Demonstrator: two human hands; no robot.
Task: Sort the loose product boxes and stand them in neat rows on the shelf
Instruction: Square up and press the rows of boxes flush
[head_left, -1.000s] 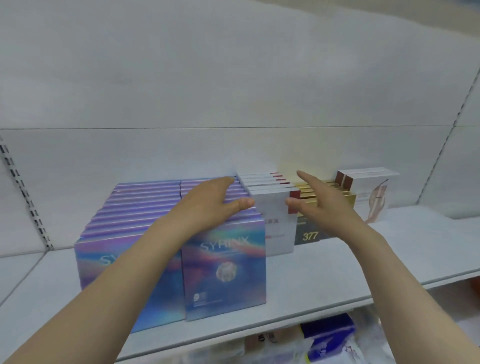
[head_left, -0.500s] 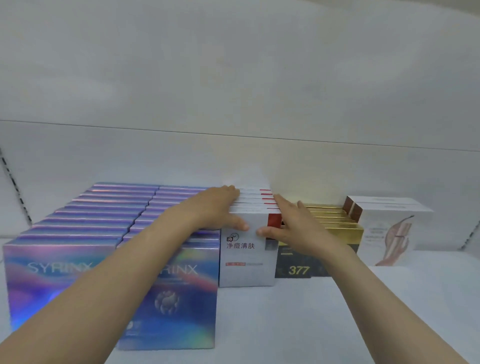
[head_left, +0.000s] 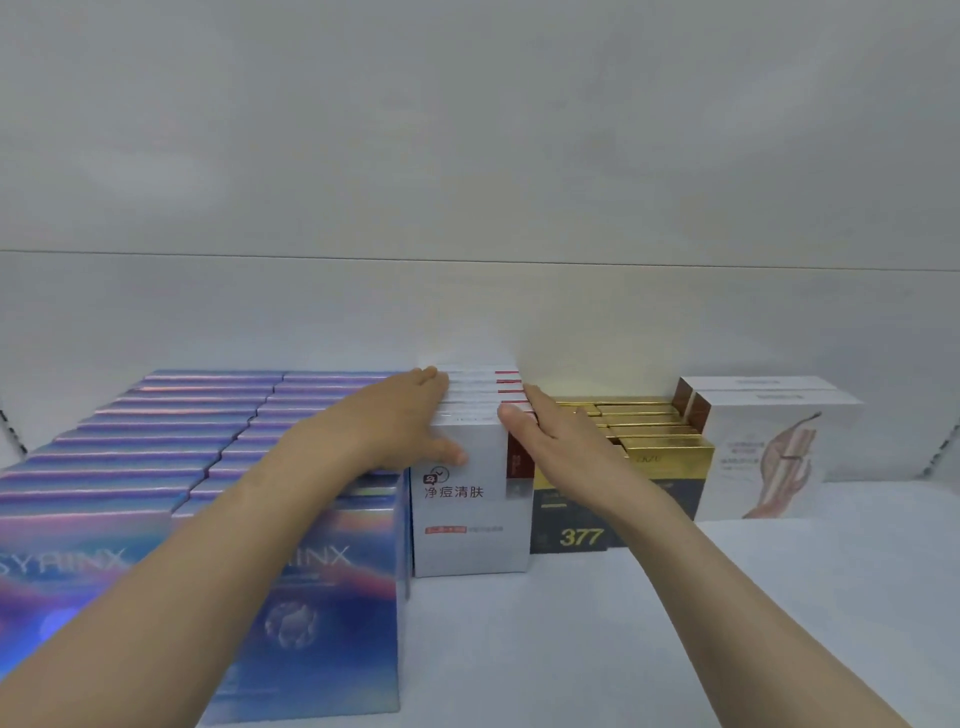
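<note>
White shelf (head_left: 675, 623) against a pale back panel (head_left: 467, 182), seam running across it

Standing in rows front to back, from left: two rows of iridescent SYRINX boxes (head_left: 322, 597), one row of white boxes (head_left: 470, 514) with red top edges, gold boxes (head_left: 654, 447) with "377" on the front one, then pale boxes (head_left: 763, 447) at far right, two visible

Left hand (head_left: 400, 421) laid flat against the left side of the white row, fingers straight and together reaching toward the back, thumb over the front box's top edge and onto its face

Right hand (head_left: 556, 441) flat against the right side of the same row, fingers straight, thumb resting on the row's top edge, palm between the white and gold rows

White row sandwiched between the two palms, upright, touching SYRINX boxes on the left and just beside the gold ones on the right

Both forearms bare, reaching in from the bottom corners
</note>
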